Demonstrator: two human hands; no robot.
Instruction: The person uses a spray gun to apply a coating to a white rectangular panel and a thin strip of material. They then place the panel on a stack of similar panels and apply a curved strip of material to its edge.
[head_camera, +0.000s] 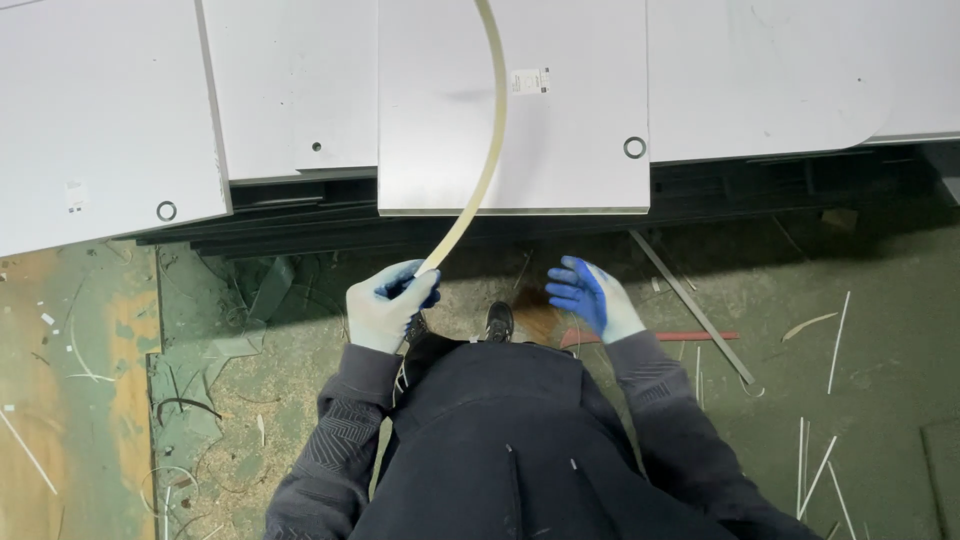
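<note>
**Long pale strip bows under its own length in a gloved grip**

Where the view drops straight down past the dark jacket (520, 450), the person's left hand (388, 305) sits closest, gloved white with blue on the palm side, its fingers (408, 283) curled shut around a long cream-coloured edge strip (490, 150). One end trails down beside the left sleeve toward the floor (880, 330); the other rises from the fist in a smooth arc, crossing the middle white panel (450, 120) and running out of the top of the view. That easy curve suggests a thin, springy band: light, flexible along its length, likely to whip or twist if held at only one place. I judge it handles best pinched flat between thumb and fingers, with a second hold further along to steady the free span; its smooth face may slide through a loose glove.

Just to the right, the right hand (592, 297) hangs free, fingers spread narrowly and holding nothing, near a shoe tip (498, 322). Offcuts and pale slivers (818, 460) litter the green floor, and a grey metal bar (692, 308) lies slanted there.

Farther off, several flat white panels overlap on a dark desk (800, 185), the left panel (100, 120) and the middle one each showing a round hole near the front edge.
</note>
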